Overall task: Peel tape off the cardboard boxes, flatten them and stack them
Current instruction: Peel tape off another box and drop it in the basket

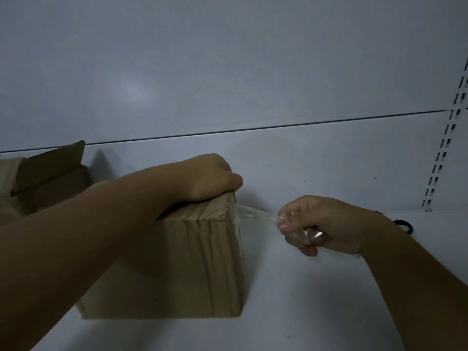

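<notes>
A brown cardboard box [182, 269] stands on a white surface in the middle of the view. My left hand [210, 177] grips its top far right corner, fingers curled over the edge. A strip of clear tape [253, 214] stretches from the box's right edge to my right hand [319, 224], which pinches it with a crumpled wad of tape held in the fingers. A second brown box [48, 173] with raised flaps sits behind at the far left, partly hidden by my left arm.
The white shelf surface [304, 300] runs under the boxes. A white back panel [228, 72] rises behind. A slotted metal upright [440, 158] runs down the right side. A small black ring-shaped object [405, 225] lies behind my right wrist.
</notes>
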Demonstrator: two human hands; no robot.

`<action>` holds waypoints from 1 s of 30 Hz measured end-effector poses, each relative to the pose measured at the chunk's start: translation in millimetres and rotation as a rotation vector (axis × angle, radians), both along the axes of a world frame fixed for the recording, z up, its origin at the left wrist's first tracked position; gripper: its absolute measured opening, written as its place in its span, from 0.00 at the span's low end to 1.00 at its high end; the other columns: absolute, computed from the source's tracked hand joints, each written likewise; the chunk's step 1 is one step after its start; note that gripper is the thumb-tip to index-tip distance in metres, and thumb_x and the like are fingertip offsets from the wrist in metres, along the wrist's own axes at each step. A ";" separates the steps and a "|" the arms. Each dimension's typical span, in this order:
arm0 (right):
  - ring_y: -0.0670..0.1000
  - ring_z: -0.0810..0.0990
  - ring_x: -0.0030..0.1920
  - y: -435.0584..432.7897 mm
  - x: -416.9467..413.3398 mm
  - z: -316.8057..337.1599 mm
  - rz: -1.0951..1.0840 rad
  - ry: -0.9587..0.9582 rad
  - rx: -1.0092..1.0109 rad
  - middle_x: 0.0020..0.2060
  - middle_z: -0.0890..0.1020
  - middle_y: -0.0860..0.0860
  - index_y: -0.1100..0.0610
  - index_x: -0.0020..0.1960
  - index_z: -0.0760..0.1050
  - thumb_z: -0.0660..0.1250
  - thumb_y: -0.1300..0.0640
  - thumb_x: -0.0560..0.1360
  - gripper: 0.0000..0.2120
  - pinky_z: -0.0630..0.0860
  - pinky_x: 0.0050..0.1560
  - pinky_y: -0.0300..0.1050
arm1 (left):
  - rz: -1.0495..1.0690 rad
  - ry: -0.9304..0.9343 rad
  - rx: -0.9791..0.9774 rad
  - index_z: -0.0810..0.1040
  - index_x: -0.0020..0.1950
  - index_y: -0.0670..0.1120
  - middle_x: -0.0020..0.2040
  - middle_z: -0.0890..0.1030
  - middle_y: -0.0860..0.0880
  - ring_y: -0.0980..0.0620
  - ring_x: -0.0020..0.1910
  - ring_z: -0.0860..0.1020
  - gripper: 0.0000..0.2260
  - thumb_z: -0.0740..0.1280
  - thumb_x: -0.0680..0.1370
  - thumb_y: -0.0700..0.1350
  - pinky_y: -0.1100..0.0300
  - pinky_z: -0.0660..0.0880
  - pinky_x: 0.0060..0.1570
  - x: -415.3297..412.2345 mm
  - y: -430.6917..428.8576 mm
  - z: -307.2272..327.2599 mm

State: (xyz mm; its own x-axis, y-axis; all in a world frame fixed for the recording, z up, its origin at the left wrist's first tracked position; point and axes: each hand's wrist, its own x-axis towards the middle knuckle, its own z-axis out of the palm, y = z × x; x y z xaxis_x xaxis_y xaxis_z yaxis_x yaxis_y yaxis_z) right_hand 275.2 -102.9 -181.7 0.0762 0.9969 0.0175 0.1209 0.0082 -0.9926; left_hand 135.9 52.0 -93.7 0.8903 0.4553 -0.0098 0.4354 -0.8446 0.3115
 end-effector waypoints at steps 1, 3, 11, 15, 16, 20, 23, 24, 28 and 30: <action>0.46 0.60 0.21 0.1 2.1 -1.2 -0.004 0.056 0.023 0.19 0.63 0.48 0.54 0.24 0.70 0.70 0.54 0.62 0.12 0.65 0.25 0.35 | 0.000 -0.002 0.002 0.79 0.41 0.37 0.44 0.79 0.40 0.50 0.40 0.74 0.22 0.58 0.64 0.54 0.41 0.74 0.54 0.2 -0.7 0.4; 0.45 0.59 0.21 0.8 5.5 -3.7 -0.020 0.139 0.064 0.19 0.63 0.48 0.54 0.23 0.69 0.72 0.55 0.59 0.13 0.63 0.24 0.34 | -0.004 -0.009 0.006 0.79 0.42 0.37 0.47 0.80 0.37 0.49 0.41 0.74 0.23 0.57 0.64 0.54 0.42 0.74 0.54 0.5 -2.0 0.4; 0.48 0.55 0.23 -12.2 27.6 -3.6 -0.130 0.724 0.524 0.21 0.57 0.48 0.55 0.22 0.64 0.74 0.61 0.55 0.17 0.62 0.21 0.37 | -0.021 -0.056 0.010 0.74 0.38 0.46 0.41 0.76 0.44 0.49 0.40 0.73 0.15 0.56 0.63 0.55 0.49 0.74 0.47 1.3 1.0 -3.2; 0.45 0.62 0.22 -23.9 36.9 6.6 -0.478 0.688 0.576 0.21 0.66 0.46 0.53 0.22 0.67 0.74 0.56 0.54 0.14 0.67 0.24 0.36 | -0.053 -0.062 0.027 0.75 0.41 0.44 0.45 0.79 0.41 0.47 0.43 0.75 0.14 0.59 0.70 0.54 0.51 0.72 0.46 6.0 6.6 -7.1; 0.45 0.64 0.23 -17.9 32.0 7.4 -0.547 0.650 0.562 0.21 0.67 0.46 0.52 0.23 0.67 0.72 0.55 0.56 0.13 0.68 0.25 0.36 | -0.067 -0.069 0.041 0.77 0.45 0.44 0.48 0.80 0.43 0.47 0.46 0.76 0.14 0.60 0.73 0.53 0.51 0.72 0.48 6.4 7.2 -7.8; 0.47 0.74 0.31 5.2 8.5 7.9 -0.647 0.432 0.517 0.27 0.76 0.49 0.53 0.28 0.76 0.64 0.52 0.68 0.11 0.68 0.34 0.39 | -0.185 -0.231 0.131 0.71 0.60 0.53 0.52 0.77 0.54 0.55 0.49 0.75 0.11 0.57 0.80 0.53 0.59 0.70 0.49 2.5 2.6 -8.0; 0.48 0.78 0.38 7.4 -4.8 12.3 -0.602 0.413 0.534 0.37 0.81 0.53 0.57 0.40 0.79 0.61 0.50 0.71 0.12 0.70 0.40 0.43 | -0.311 -0.473 0.209 0.66 0.66 0.56 0.58 0.73 0.59 0.60 0.50 0.73 0.16 0.59 0.79 0.54 0.63 0.69 0.49 1.2 -2.7 -6.5; 0.49 0.79 0.40 8.2 -9.3 13.6 -0.591 0.404 0.530 0.40 0.82 0.54 0.59 0.44 0.78 0.60 0.50 0.71 0.14 0.70 0.42 0.44 | -0.364 -0.551 0.199 0.65 0.68 0.57 0.60 0.70 0.61 0.62 0.52 0.71 0.18 0.61 0.78 0.54 0.64 0.69 0.51 -0.5 -5.5 -4.8; 0.54 0.79 0.48 15.6 -27.4 26.9 -0.535 0.349 0.453 0.50 0.82 0.57 0.59 0.53 0.81 0.60 0.48 0.73 0.19 0.73 0.48 0.50 | -0.658 -0.594 0.180 0.56 0.71 0.66 0.74 0.53 0.66 0.69 0.70 0.56 0.35 0.71 0.70 0.58 0.69 0.60 0.67 -7.7 -9.8 6.7; 0.55 0.78 0.47 14.7 -35.7 41.6 -0.459 0.309 0.414 0.48 0.81 0.58 0.58 0.51 0.82 0.60 0.47 0.74 0.18 0.74 0.48 0.51 | -0.741 -0.540 0.214 0.55 0.70 0.69 0.74 0.51 0.68 0.70 0.70 0.56 0.36 0.73 0.69 0.56 0.72 0.62 0.65 -8.6 -9.4 9.4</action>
